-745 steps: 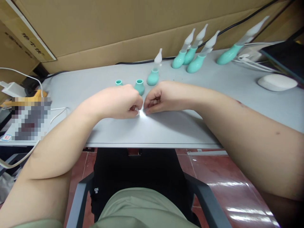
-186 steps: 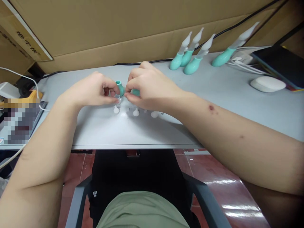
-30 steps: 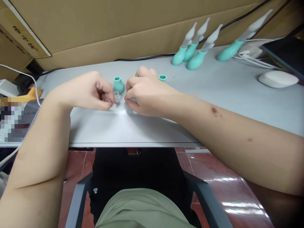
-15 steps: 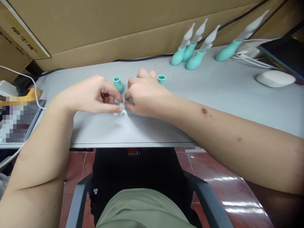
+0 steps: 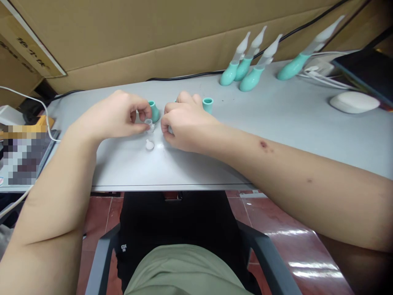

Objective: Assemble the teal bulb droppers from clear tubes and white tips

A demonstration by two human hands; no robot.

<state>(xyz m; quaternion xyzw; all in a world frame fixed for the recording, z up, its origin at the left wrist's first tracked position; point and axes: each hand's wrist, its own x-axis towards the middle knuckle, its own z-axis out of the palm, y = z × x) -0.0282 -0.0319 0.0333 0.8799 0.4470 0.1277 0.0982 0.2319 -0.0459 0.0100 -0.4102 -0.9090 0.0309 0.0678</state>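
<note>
Since half a second ago, both of my hands are sitting a little higher in the frame, and a small white cap [image 5: 149, 144] that was tucked under my fingertips is now lying bare on the grey table [image 5: 276, 119], just below them. I am pinching a small clear tube piece [image 5: 149, 123] between the thumb and forefinger of my left hand [image 5: 115, 116], near the middle of the frame, lifted slightly off the surface. I am curling my right hand [image 5: 186, 123] into a loose fist just to the right of it, fingertips pressed together; something pale is showing at them, but I cannot tell what it is or whether I am truly gripping it.

Just above my left fingers a teal bulb [image 5: 153, 110] is standing upright with its open mouth facing up, and a second teal bulb [image 5: 208, 105] is standing the same way behind my right knuckles; I cannot see inside either. Between my hands and the table's near edge, across the lower middle of the frame, open surface is lying free. To the right, bare table is stretching toward a white mouse [image 5: 354, 101]. In the upper right, four assembled aspirators [image 5: 247, 67] are leaning against the cardboard wall [image 5: 153, 37], with a black cable [image 5: 184, 76] running along its foot.
</note>
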